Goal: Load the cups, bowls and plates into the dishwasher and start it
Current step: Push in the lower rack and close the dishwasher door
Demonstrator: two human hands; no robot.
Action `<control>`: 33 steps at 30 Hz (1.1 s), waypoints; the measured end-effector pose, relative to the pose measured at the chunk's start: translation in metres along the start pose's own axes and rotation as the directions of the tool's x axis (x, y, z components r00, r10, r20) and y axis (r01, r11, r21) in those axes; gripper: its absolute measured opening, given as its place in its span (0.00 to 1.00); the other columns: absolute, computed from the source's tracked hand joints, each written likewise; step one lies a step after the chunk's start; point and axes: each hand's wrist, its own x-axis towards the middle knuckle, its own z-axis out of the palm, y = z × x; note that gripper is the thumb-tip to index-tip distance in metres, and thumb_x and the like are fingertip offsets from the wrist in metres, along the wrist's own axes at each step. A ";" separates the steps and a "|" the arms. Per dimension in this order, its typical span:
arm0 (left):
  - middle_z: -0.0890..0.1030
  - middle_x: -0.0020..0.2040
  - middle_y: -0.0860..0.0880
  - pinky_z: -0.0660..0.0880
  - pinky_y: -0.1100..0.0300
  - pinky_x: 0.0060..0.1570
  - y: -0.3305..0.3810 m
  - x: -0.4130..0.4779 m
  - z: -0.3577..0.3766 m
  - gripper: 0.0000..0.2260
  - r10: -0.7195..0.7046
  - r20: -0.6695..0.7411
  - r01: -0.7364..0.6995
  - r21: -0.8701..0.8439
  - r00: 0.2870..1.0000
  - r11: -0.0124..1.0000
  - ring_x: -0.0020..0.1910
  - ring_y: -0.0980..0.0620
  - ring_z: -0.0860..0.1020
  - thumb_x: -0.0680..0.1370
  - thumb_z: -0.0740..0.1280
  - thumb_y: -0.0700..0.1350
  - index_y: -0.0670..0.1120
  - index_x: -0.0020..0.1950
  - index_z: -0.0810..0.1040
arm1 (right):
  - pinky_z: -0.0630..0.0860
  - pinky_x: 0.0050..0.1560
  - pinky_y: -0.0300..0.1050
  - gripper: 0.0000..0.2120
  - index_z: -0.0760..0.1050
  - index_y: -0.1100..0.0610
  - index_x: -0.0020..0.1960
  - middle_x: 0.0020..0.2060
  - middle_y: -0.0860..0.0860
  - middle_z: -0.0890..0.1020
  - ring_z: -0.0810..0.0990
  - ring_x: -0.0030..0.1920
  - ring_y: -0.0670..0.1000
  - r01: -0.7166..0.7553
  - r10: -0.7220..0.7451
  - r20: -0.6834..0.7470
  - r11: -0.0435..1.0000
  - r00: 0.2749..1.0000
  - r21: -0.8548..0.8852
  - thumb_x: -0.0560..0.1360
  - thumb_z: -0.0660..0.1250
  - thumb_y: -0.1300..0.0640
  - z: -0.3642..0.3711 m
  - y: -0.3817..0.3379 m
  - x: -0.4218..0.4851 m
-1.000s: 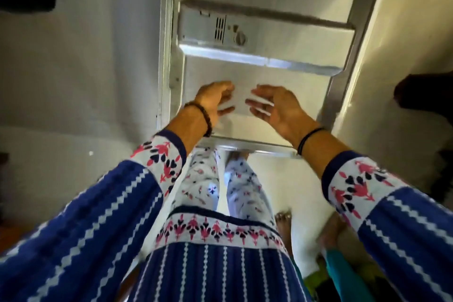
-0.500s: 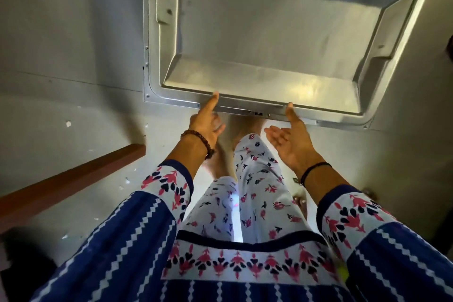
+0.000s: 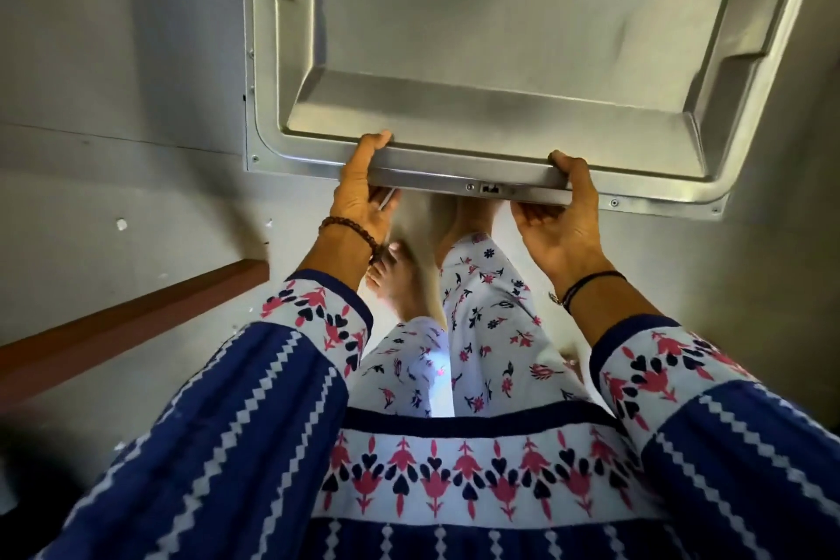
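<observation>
You are at the door-handling step: the dishwasher door point(image 3: 500, 36) fills the view at 12 o'clock, its steel inner liner facing up at you, and no cups, bowls or plates show anywhere, nor the racks, so you cannot tell from here how far the loading has got. Your left hand point(image 3: 359, 205) grips the door's near edge at about 11 o'clock, thumb hooked over the top lip and fingers curled underneath. Your right hand point(image 3: 561, 218) grips the same edge at about 1 o'clock in the same way. The latch slot point(image 3: 488, 188) sits on the edge between them, nearer the right hand. Since the grip is from below, the likely next move is to swing the door on its hinge, and that calls for an even pull from both hands so the panel does not twist. Your bare feet point(image 3: 386, 282) stand just below that edge at 6 o'clock from it, so keep them clear.
</observation>
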 end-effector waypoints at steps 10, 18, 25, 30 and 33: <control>0.82 0.51 0.46 0.78 0.56 0.46 0.059 -0.144 0.021 0.27 -0.005 -0.052 0.011 0.099 0.999 0.995 0.51 0.47 0.80 0.62 0.79 0.56 0.47 0.56 0.81 | 0.78 0.62 0.47 0.15 0.83 0.51 0.48 0.49 0.56 0.83 0.83 0.53 0.55 0.013 -0.012 0.008 0.987 1.000 -0.157 0.67 0.78 0.43 0.027 -0.053 -0.145; 0.81 0.43 0.46 0.81 0.53 0.48 0.136 -0.279 0.072 0.39 0.040 -0.048 -0.032 0.152 0.998 0.988 0.41 0.49 0.79 0.50 0.80 0.65 0.45 0.53 0.79 | 0.83 0.52 0.52 0.43 0.72 0.62 0.69 0.59 0.63 0.81 0.84 0.55 0.60 0.085 -0.080 0.031 0.975 0.996 -0.206 0.63 0.80 0.41 0.072 -0.112 -0.264; 0.81 0.58 0.44 0.80 0.49 0.47 0.202 -0.341 0.106 0.56 0.077 0.055 -0.087 0.220 0.996 0.971 0.48 0.46 0.83 0.43 0.79 0.69 0.47 0.68 0.72 | 0.82 0.47 0.53 0.47 0.67 0.57 0.71 0.61 0.60 0.78 0.81 0.53 0.61 0.183 -0.179 0.042 0.971 0.983 -0.151 0.60 0.82 0.40 0.138 -0.177 -0.344; 0.81 0.56 0.43 0.73 0.41 0.62 0.246 -0.398 0.140 0.32 0.175 0.099 -0.192 0.213 0.980 0.958 0.51 0.43 0.81 0.69 0.77 0.54 0.42 0.66 0.71 | 0.80 0.56 0.64 0.36 0.75 0.58 0.59 0.52 0.66 0.83 0.83 0.53 0.69 0.247 -0.173 0.220 0.896 0.960 -0.369 0.61 0.81 0.38 0.160 -0.225 -0.386; 0.80 0.52 0.42 0.80 0.50 0.48 0.263 -0.415 0.162 0.22 0.271 0.132 -0.295 0.215 0.953 0.931 0.45 0.44 0.81 0.72 0.75 0.45 0.41 0.59 0.70 | 0.81 0.48 0.55 0.22 0.76 0.56 0.51 0.47 0.61 0.83 0.84 0.46 0.62 0.347 -0.233 0.282 0.804 0.931 -0.483 0.68 0.75 0.41 0.181 -0.252 -0.413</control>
